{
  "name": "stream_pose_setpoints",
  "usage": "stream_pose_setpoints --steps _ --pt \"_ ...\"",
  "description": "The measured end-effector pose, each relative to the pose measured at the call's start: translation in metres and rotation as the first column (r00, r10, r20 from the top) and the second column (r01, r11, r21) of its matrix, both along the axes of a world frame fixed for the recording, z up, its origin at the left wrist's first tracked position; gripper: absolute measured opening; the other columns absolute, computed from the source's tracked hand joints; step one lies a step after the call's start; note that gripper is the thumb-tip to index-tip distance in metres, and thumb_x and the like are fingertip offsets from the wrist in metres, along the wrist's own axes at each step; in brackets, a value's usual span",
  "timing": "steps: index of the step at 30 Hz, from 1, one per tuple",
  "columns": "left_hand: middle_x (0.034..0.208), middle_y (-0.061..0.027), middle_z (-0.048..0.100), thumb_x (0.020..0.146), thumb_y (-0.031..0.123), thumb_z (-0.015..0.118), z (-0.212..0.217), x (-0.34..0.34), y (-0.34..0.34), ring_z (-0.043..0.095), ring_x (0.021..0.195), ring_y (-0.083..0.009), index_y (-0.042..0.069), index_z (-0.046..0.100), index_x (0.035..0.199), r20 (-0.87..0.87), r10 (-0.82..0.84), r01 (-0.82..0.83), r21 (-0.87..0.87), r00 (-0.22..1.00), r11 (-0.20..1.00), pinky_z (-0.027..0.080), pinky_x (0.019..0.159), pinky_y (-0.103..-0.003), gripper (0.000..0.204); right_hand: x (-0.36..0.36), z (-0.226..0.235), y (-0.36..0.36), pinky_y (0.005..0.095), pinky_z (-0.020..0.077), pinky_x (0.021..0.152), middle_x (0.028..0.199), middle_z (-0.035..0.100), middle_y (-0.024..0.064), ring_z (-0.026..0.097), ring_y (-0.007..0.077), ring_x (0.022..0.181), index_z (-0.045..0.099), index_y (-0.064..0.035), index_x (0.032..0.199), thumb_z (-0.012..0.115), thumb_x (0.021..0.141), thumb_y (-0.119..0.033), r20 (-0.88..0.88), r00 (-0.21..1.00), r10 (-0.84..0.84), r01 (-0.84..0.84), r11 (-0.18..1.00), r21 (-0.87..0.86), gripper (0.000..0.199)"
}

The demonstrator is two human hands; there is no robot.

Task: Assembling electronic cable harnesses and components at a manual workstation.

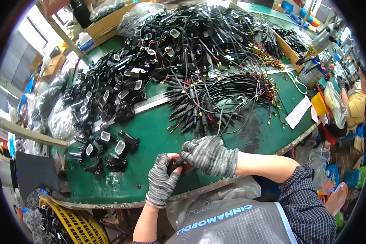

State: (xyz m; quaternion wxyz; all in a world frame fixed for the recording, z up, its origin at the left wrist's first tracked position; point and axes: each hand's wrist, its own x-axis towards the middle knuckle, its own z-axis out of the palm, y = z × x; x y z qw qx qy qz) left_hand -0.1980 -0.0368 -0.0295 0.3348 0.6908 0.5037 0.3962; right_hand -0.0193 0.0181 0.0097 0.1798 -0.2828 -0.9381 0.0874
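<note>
We note the left hand (162, 179) at the near edge of the green table (150, 134), in a ribbed knit glove of mottled grey, bare fingertips showing. Its thumb and forefinger pinch a small black part (175, 164), which sits between the two hands, just above the tabletop; its full outline is covered by fingers.

The right hand (209, 155), in a matching glove, is curled narrow, its fingertips against the part's right side. We cannot tell whether it grips the part or something smaller.

The tabletop is smooth and glossy, scuffed dark in places, crossed by a flat metal strip (150, 105). To the left of the hands we record a loose cluster of black housings (116, 163), angular and hard-looking, some with pale rounded windows. A far larger heap (124, 83) of similar pieces rises behind.

Beyond the hands lies a fan of thin, flexible black cables (240, 83), thick-ended on the left, with red bits and brass-coloured tips on the right. A flat white paper slip (299, 112) rests near the right edge. Lower left: a yellow basket (75, 221) of perforated plastic.
</note>
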Motion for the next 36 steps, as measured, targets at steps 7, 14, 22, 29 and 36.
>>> stream_pose_setpoints --steps 7,14,22,29,36 --pt "0.081 -0.0025 0.057 0.077 0.016 0.064 0.024 -0.011 0.013 0.054 0.070 -0.0126 0.004 0.056 0.093 -0.265 0.226 -0.121 0.359 0.937 0.925 0.045 0.061 -0.026 0.021 0.033 0.078 0.040 0.0357 0.0487 0.052 0.071 0.060 0.0088 0.061 0.0244 0.064 0.056 -0.0068 0.080 0.055 0.080 -0.025 0.029 0.999 0.039 -0.030 0.960 -0.277 0.018" --pt "0.080 -0.0042 0.058 0.085 0.023 0.054 0.039 -0.050 0.011 0.054 0.070 -0.0146 0.003 0.058 0.084 0.266 0.240 -0.211 -0.134 0.934 0.968 0.044 0.065 -0.026 0.020 0.171 0.132 0.057 0.0289 0.0484 0.055 0.076 0.062 0.0061 0.061 0.0196 0.066 0.057 -0.0117 0.105 0.060 0.080 -0.015 -0.206 0.978 0.043 -0.002 0.981 0.194 0.025" --pt "0.077 -0.0114 0.056 0.081 0.019 0.058 0.020 0.021 0.018 0.056 0.068 -0.0271 0.002 0.058 0.084 -0.235 0.070 -0.059 0.053 0.970 0.997 0.044 0.062 -0.031 0.017 0.086 0.026 0.003 0.0399 0.0421 0.077 0.097 0.056 0.0093 0.053 0.0276 0.092 0.058 -0.0070 0.089 0.065 0.064 -0.030 -0.020 0.985 -0.172 0.173 0.979 0.104 0.035" --pt "0.079 -0.0095 0.058 0.077 0.026 0.062 0.028 0.020 0.017 0.057 0.067 -0.0282 0.008 0.058 0.086 -0.265 0.098 -0.082 0.071 0.959 0.994 0.045 0.058 -0.034 0.021 0.021 0.002 0.017 0.0402 0.0413 0.066 0.077 0.055 0.0080 0.054 0.0278 0.074 0.056 -0.0081 0.079 0.063 0.064 -0.029 -0.263 0.957 -0.119 0.119 0.993 -0.016 0.027" --pt "0.073 -0.0090 0.055 0.073 0.027 0.067 0.013 0.023 0.013 0.056 0.066 -0.0287 0.009 0.055 0.080 -0.270 0.075 0.008 0.294 0.960 0.956 0.045 0.056 -0.034 0.023 0.026 0.000 0.000 0.0351 0.0398 0.059 0.066 0.051 0.0027 0.052 0.0209 0.065 0.053 -0.0128 0.065 0.059 0.063 -0.032 -0.198 0.974 -0.109 0.150 0.967 0.206 0.020"
